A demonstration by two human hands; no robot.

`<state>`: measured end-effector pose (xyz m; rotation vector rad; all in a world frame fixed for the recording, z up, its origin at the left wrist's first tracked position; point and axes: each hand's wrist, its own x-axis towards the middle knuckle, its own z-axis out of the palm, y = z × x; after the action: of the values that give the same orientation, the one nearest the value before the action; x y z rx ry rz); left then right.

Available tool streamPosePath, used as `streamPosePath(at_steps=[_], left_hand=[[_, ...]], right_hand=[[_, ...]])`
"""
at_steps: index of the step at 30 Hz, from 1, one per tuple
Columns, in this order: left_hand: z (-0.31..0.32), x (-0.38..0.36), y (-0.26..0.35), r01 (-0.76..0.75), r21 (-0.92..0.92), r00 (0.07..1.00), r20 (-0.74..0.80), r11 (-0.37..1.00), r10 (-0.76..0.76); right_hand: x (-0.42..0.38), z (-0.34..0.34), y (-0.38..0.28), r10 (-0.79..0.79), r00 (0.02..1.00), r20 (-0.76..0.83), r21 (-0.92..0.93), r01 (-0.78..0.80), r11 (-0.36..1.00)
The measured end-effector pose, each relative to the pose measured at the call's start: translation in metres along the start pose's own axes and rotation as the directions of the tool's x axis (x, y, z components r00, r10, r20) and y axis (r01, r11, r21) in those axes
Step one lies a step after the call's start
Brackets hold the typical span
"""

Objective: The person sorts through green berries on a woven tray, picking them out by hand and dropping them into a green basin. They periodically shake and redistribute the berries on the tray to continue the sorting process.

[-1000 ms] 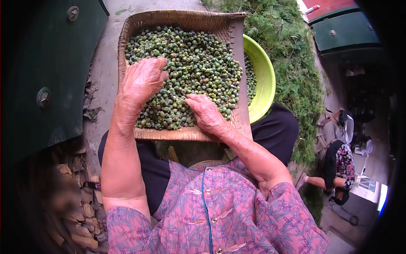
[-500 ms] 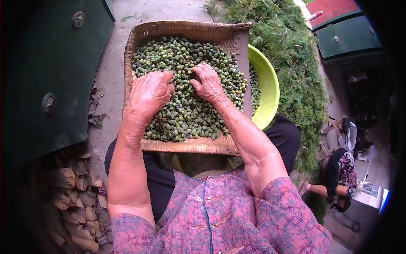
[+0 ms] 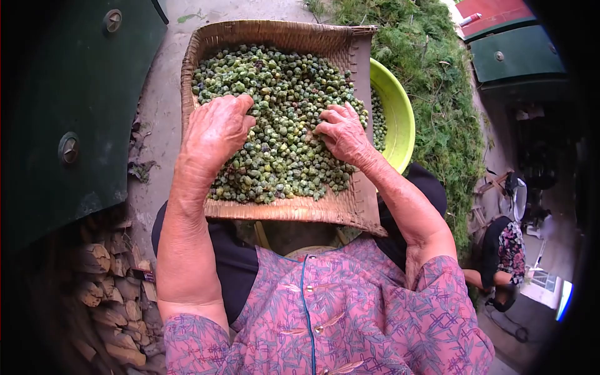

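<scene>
A woven basket tray (image 3: pixel 281 211) lies across the lap, filled with a layer of small green round fruits (image 3: pixel 275 156), a few of them dark. On the left part of the heap is my left hand (image 3: pixel 219 128), its fingers curled in and touching the fruits; whatever is under the fingertips is hidden. My right hand (image 3: pixel 344 132) rests on the fruits near the tray's right side, fingers bent and the tips among the fruits. A yellow-green basin (image 3: pixel 400 119) holding similar fruits is partly covered by the tray's right edge.
Cut green foliage (image 3: pixel 431 94) is heaped right of the basin. Dark green metal doors (image 3: pixel 75 112) stand at the left, above stacked firewood (image 3: pixel 112 300). Another person (image 3: pixel 506 256) bends down at the far right, near a wooden stool (image 3: pixel 494 184).
My right hand has moved right across the fruits, toward the tray's right edge. My left hand has shifted only slightly. The tray appears slightly higher in view.
</scene>
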<state>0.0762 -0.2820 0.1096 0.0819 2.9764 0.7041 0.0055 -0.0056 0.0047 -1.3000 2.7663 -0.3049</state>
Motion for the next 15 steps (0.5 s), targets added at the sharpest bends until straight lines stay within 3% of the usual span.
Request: streamPosePath(at_steps=[5, 9, 11, 15], left_hand=[[0.000, 0.002, -0.001, -0.012, 0.015, 1.000, -0.001, 1.000, 0.012], [-0.003, 0.003, 0.000, -0.003, 0.014, 1.000, -0.016, 1.000, 0.004], [-0.005, 0.002, 0.000, 0.002, 0.012, 1.000, -0.013, 1.000, -0.002], [-0.001, 0.001, -0.005, -0.038, -0.008, 0.997, -0.074, 0.999, 0.038]], right_hand=[[0.035, -0.011, 0.024, 0.081, 0.986, -0.145, -0.045, -0.088, 0.995], [0.086, -0.010, 0.029, 0.176, 0.965, -0.194, 0.059, -0.168, 0.984], [0.114, 0.006, 0.033, 0.143, 0.948, -0.283, 0.019, -0.143, 0.990], [0.146, 0.023, 0.018, 0.274, 0.951, -0.144, 0.010, -0.276, 0.961]])
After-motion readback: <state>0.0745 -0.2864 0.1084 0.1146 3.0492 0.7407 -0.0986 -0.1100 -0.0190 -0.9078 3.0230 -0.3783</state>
